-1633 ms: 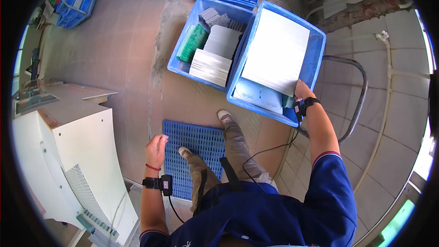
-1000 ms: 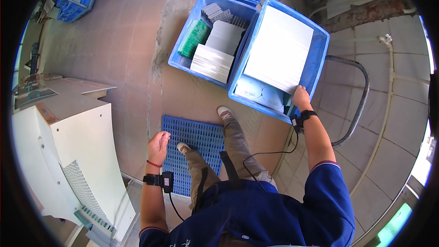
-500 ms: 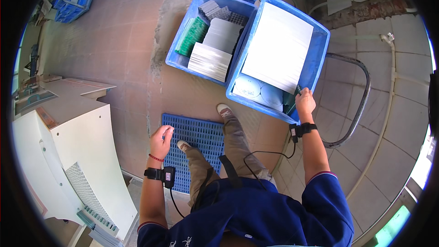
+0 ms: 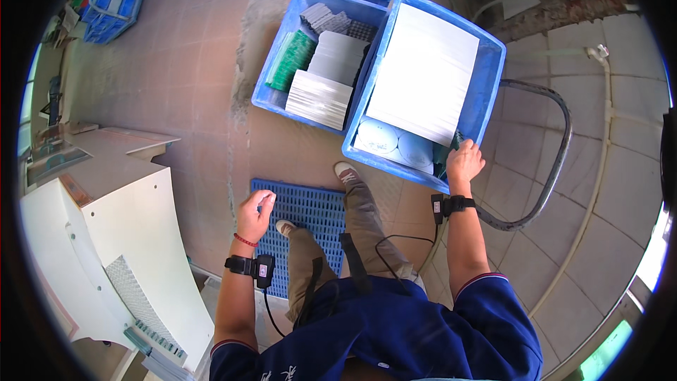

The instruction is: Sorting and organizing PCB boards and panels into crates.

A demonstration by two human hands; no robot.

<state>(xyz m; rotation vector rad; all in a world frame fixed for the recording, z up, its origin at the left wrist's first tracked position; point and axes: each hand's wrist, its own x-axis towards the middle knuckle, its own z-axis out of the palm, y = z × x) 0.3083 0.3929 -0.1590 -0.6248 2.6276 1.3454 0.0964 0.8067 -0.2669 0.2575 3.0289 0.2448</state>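
- The floor [image 4: 176, 99] is worn reddish-brown concrete, with a pale stained streak running up its middle.
- Along the right edge the floor changes to large pale tiles [image 4: 606, 99] with dark joints.
- A white machine housing [image 4: 106, 240] with a perforated panel stands at the left edge.
- A blue slatted floor mat [image 4: 303, 204] lies on the concrete.
- Bright daylight falls over the floor.
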